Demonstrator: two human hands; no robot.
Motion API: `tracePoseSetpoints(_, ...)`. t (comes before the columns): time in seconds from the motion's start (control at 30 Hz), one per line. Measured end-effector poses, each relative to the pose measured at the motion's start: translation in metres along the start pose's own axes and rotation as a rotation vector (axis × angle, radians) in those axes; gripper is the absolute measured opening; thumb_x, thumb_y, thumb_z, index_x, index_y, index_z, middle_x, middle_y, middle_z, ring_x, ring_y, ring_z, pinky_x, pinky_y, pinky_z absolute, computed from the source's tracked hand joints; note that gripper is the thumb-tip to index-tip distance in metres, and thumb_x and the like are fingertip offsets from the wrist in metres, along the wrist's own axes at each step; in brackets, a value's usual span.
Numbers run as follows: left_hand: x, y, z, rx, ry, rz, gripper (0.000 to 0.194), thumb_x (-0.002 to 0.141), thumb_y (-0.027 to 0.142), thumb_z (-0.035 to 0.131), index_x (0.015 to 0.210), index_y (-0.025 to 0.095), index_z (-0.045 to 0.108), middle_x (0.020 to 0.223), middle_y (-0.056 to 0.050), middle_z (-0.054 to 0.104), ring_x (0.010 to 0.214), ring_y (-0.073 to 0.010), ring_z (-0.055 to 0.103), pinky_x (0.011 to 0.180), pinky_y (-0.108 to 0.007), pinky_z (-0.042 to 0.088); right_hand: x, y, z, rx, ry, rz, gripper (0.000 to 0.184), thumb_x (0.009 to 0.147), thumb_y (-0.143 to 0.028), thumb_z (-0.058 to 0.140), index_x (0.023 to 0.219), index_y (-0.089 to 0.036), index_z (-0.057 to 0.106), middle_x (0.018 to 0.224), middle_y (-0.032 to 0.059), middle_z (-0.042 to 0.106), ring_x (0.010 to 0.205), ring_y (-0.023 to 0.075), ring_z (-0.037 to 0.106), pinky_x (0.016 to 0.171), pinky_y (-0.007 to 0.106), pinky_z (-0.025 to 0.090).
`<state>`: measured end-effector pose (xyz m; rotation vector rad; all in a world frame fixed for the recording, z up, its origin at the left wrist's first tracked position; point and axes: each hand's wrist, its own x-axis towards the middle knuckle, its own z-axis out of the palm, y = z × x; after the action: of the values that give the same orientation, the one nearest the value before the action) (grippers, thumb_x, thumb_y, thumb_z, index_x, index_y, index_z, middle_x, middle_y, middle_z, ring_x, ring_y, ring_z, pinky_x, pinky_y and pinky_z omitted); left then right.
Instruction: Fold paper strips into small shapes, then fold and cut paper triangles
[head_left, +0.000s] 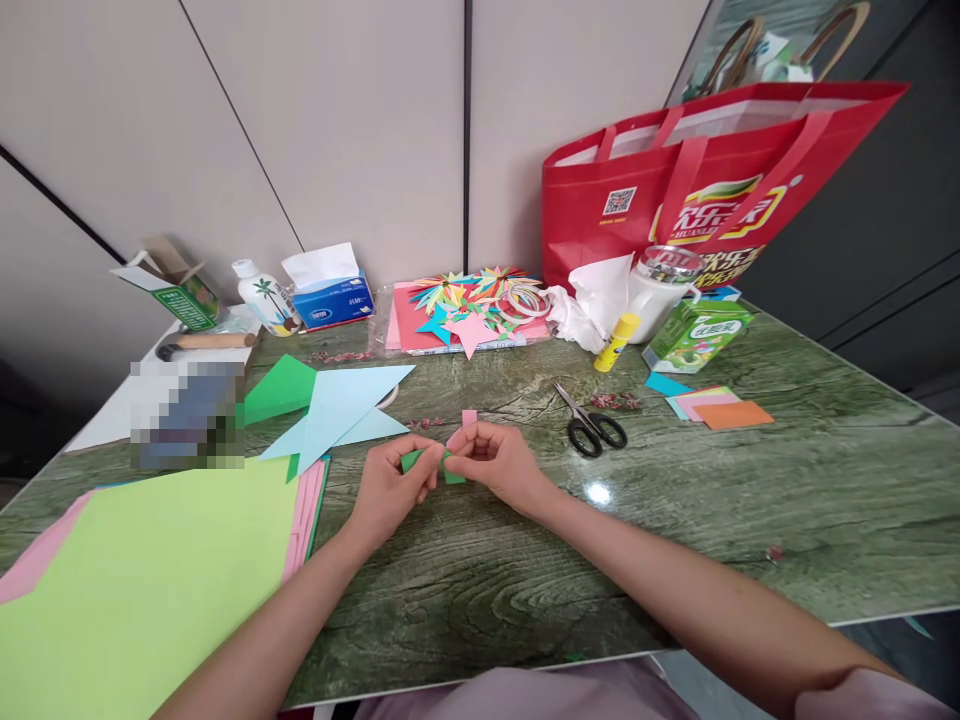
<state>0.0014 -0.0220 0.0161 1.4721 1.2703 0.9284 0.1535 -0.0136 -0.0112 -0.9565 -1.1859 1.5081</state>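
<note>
Above the middle of the table, my left hand (397, 482) pinches a small piece of green paper (454, 471) between thumb and fingers. My right hand (499, 462) is closed on the same green paper from the other side, fingertips close to those of the left. A small pink paper strip (469, 416) shows just beyond the right fingers; whether they touch it I cannot tell. Black-handled scissors (591, 425) lie on the table to the right of my right hand. Left of my left hand rest folded light blue paper pieces (341, 400) and a green one (283, 385).
Large coloured sheets (172, 570) cover the near left. Small paper rectangles (720, 407), a green carton (697, 335), a yellow glue stick (616, 342) and a white mug (652, 300) stand or lie right. Behind are a red bag (585, 230), paper stars (469, 328) and a tissue box (332, 300).
</note>
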Motion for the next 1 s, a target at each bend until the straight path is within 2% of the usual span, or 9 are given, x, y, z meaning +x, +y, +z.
tracePoseSetpoints(0.1, 0.002, -0.004, 0.000, -0.108, -0.057, -0.039, 0.036, 0.080, 0.046, 0.050, 0.062, 0.015, 0.055, 0.048, 0.003, 0.052, 0.032, -0.0048, 0.040, 0.030, -0.016, 0.028, 0.001, -0.002, -0.001, 0.005, 0.025, 0.002, 0.022, 0.057, -0.023, 0.073, 0.070, -0.015, 0.059, 0.060, -0.0031, 0.060, 0.053, 0.0078, 0.054, 0.056, 0.022, 0.044)
tracePoseSetpoints(0.23, 0.002, -0.003, 0.000, -0.155, -0.071, -0.021, 0.046, 0.082, 0.053, 0.041, 0.061, 0.014, 0.056, 0.049, 0.000, 0.055, 0.033, -0.0076, 0.046, 0.031, -0.018, 0.034, 0.001, -0.002, -0.001, 0.012, 0.017, 0.007, 0.022, 0.058, -0.022, 0.073, 0.071, -0.015, 0.057, 0.059, -0.0034, 0.060, 0.052, 0.0075, 0.055, 0.055, 0.022, 0.044)
tracePoseSetpoints(0.43, 0.000, 0.007, -0.001, 0.031, -0.087, 0.002, 0.028, 0.075, 0.041, 0.060, 0.063, 0.015, 0.055, 0.045, 0.004, 0.052, 0.036, -0.0071, 0.047, 0.037, -0.018, 0.039, -0.001, -0.003, 0.001, -0.003, -0.011, -0.013, 0.021, 0.059, -0.022, 0.072, 0.070, -0.015, 0.056, 0.057, -0.0033, 0.060, 0.053, 0.0086, 0.056, 0.055, 0.022, 0.044)
tracePoseSetpoints(0.57, -0.001, 0.006, -0.003, 0.029, -0.136, 0.041, 0.027, 0.077, 0.038, 0.057, 0.063, 0.016, 0.052, 0.048, 0.005, 0.051, 0.037, -0.0059, 0.045, 0.037, -0.017, 0.036, -0.002, -0.004, 0.000, -0.043, -0.042, -0.033, 0.018, 0.060, -0.022, 0.071, 0.069, -0.015, 0.057, 0.059, -0.0024, 0.060, 0.054, 0.0089, 0.054, 0.054, 0.022, 0.042)
tracePoseSetpoints(0.7, -0.001, 0.004, -0.003, 0.011, -0.119, 0.056, 0.026, 0.077, 0.037, 0.058, 0.064, 0.016, 0.052, 0.051, 0.005, 0.051, 0.038, -0.0053, 0.045, 0.037, -0.017, 0.035, -0.003, -0.005, 0.000, -0.058, -0.064, -0.041, 0.018, 0.062, -0.024, 0.070, 0.073, -0.015, 0.059, 0.056, -0.0033, 0.059, 0.051, 0.0085, 0.052, 0.053, 0.022, 0.041)
tracePoseSetpoints(0.83, 0.000, 0.005, -0.004, 0.004, -0.119, 0.030, 0.028, 0.078, 0.039, 0.056, 0.063, 0.016, 0.050, 0.047, 0.006, 0.048, 0.035, -0.0056, 0.043, 0.035, -0.017, 0.034, -0.003, -0.003, 0.001, -0.065, -0.037, -0.056, 0.023, 0.063, -0.028, 0.070, 0.078, -0.016, 0.058, 0.062, -0.0010, 0.062, 0.055, 0.0100, 0.055, 0.056, 0.024, 0.043)
tracePoseSetpoints(1.0, 0.002, 0.005, -0.005, 0.015, -0.119, 0.023, 0.029, 0.077, 0.041, 0.056, 0.063, 0.016, 0.051, 0.045, 0.005, 0.048, 0.035, -0.0062, 0.043, 0.035, -0.018, 0.034, -0.002, -0.001, 0.001, -0.085, -0.043, -0.085, 0.020, 0.067, -0.032, 0.067, 0.075, -0.015, 0.059, 0.066, -0.0001, 0.061, 0.057, 0.0099, 0.054, 0.055, 0.023, 0.043)
